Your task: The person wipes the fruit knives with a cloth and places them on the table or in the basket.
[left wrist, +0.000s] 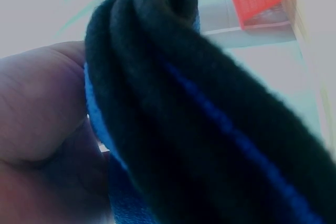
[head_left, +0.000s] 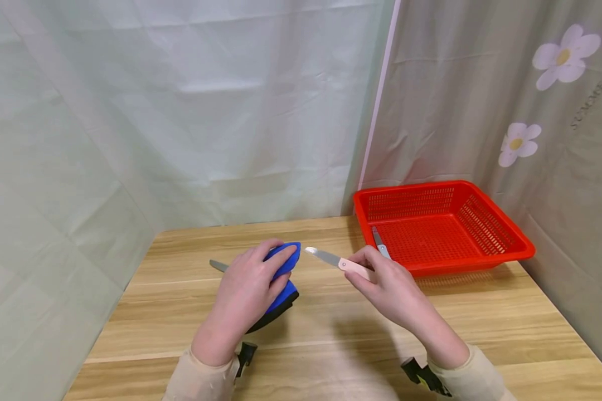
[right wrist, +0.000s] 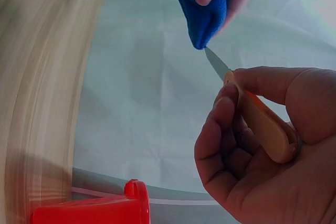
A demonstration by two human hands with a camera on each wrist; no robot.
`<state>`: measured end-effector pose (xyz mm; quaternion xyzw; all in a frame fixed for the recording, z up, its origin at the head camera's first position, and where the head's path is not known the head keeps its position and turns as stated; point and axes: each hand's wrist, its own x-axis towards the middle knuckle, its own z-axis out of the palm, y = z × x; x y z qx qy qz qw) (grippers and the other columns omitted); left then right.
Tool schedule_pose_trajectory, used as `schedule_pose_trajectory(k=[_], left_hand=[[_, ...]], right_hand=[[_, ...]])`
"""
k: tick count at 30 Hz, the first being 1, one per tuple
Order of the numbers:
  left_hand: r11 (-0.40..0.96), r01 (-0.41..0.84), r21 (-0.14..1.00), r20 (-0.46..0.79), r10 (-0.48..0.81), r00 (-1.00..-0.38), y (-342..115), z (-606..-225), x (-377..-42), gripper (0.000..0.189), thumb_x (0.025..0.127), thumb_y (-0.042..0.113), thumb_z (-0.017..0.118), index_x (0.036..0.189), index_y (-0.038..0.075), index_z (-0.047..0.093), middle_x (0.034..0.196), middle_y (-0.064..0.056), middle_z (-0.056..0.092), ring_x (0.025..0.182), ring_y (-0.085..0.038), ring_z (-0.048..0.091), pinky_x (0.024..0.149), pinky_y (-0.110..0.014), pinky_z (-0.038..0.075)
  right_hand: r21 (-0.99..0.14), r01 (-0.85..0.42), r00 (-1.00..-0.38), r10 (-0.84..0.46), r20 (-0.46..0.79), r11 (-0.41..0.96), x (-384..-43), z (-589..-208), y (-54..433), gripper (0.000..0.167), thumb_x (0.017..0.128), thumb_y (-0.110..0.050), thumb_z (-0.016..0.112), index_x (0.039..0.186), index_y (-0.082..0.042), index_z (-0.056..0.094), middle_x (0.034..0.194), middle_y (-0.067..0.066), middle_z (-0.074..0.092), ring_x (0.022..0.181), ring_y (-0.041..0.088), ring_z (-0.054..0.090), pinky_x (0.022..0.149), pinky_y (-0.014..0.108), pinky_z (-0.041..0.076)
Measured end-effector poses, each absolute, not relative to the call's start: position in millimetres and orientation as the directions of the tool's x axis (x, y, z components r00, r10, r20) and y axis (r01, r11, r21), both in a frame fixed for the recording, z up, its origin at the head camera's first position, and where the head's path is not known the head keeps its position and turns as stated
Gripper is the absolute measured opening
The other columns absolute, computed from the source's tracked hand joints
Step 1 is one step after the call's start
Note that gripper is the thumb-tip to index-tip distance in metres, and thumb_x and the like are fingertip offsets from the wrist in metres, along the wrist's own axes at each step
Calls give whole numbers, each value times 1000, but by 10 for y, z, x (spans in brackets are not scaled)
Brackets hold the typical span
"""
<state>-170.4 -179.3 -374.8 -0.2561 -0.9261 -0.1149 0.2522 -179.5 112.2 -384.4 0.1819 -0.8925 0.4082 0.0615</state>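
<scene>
One wood-grain counter (head_left: 150, 317) carries a red basket (head_left: 501, 254) at its back right. Over the counter, the left hand (head_left: 246, 285) grips a bunched blue cloth (right wrist: 203, 19); the right hand (head_left: 391, 284) pinches a pink-handled knife (head_left: 345, 265), blade tip just beside the cloth. Another knife (head_left: 380, 243) lies inside the basket.

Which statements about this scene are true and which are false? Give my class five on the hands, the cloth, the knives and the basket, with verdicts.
1. The left hand holds a blue cloth with a black edge. True.
2. The right hand is empty. False: the right hand holds a pale-handled knife.
3. Another knife lies in the red basket. True.
4. In the head view, the basket stands left of both hands. False: it stands towards the back right of the table.
5. The held knife's blade points at the basket. False: it points towards the cloth.
</scene>
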Motion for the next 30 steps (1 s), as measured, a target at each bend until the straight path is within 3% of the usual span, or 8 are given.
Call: schedule_pose_trajectory(k=[5, 13, 19, 24, 30], left_hand=[[843, 530, 88, 523, 414, -745, -1797, -3746, -1702, 52, 95, 18, 90, 144, 13, 75, 139, -15, 69, 108, -38, 74, 87, -54, 63], [840, 534, 93, 512, 420, -750, -1777, -3708, -1678, 53, 97, 20, 89, 147, 14, 73, 141, -14, 67, 113, -37, 73, 91, -55, 62], [836, 541, 93, 518, 424, -743, -1762, -3701, -1666, 53, 96, 19, 89, 146, 13, 74, 140, -13, 67, 114, -37, 73, 92, -56, 62], [833, 546, 88, 532, 424, -733, -1753, -3703, -1665, 53, 94, 18, 90, 144, 13, 75, 139, -13, 68, 113, -37, 73, 90, -56, 62], [834, 545, 86, 527, 426, -735, -1739, -3691, -1643, 53, 95, 19, 90, 145, 14, 74, 140, -13, 68, 115, -38, 73, 92, -56, 62]], right_hand=[[-707, -393, -918, -290, 269, 588, -1807, -3854, 1132, 21, 104, -21, 80, 119, -26, 67, 102, -10, 72, 83, 12, 64, 74, 39, 52], [-672, -423, -906, -303, 297, 608, -1833, -3864, 1126, 27, 102, -16, 81, 121, -24, 65, 95, -9, 67, 76, 13, 59, 67, 37, 49], [-629, -421, -907, -297, 298, 654, -1843, -3877, 1107, 16, 109, -30, 73, 124, -26, 71, 100, -13, 71, 85, 12, 64, 76, 42, 52], [-599, -427, -903, -290, 317, 677, -1837, -3885, 1096, 22, 114, -33, 65, 126, -23, 80, 105, -11, 71, 93, 15, 66, 86, 47, 57], [-567, -452, -887, -277, 371, 689, -1831, -3891, 1093, 19, 112, -27, 69, 122, -18, 82, 94, -10, 63, 82, 12, 57, 74, 39, 52]])
